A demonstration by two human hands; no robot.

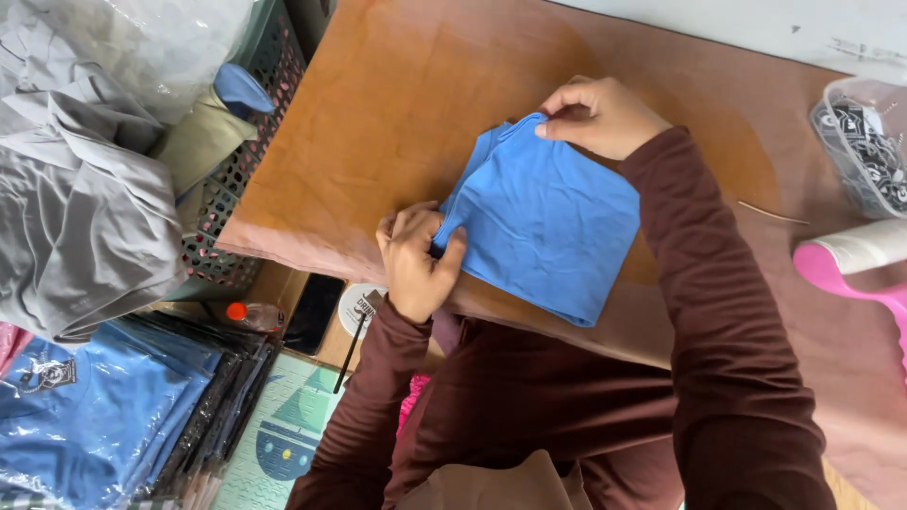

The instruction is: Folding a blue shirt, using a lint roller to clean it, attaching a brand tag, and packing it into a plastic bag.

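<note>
Blue cloth [548,222], folded into a compact rectangle, lies on the brown-covered table [378,104], near its front edge and right in front of the person. The left hand [416,260] has its grip clamped on the near-left corner of the cloth, thumb on top and fingers curled under the edge. The right hand [595,115] has its grip pinched together on the far corner, where a few layers bunch up into a small ridge. Both sleeves are dark maroon.

Judging by how it lies, the folding looks well along: the cloth is already down to a small, several-layer packet with a clean right side and near edge. What seems left is the left and far edge, where the layers are uneven and not yet flat.

To the left of the table stands a plastic crate [255,85] with a blue piece and a tan piece inside, and beside it a heap of grey cloth [85,198]. Below that, near left, sits a stack of bagged blue garments [94,416]. A small bottle with a red cap [253,314] and a dark phone [314,314] lie beneath the table edge. At the far right are a clear tub of small black-and-white items [864,142] and a pink holder with a white roll [850,264].
</note>
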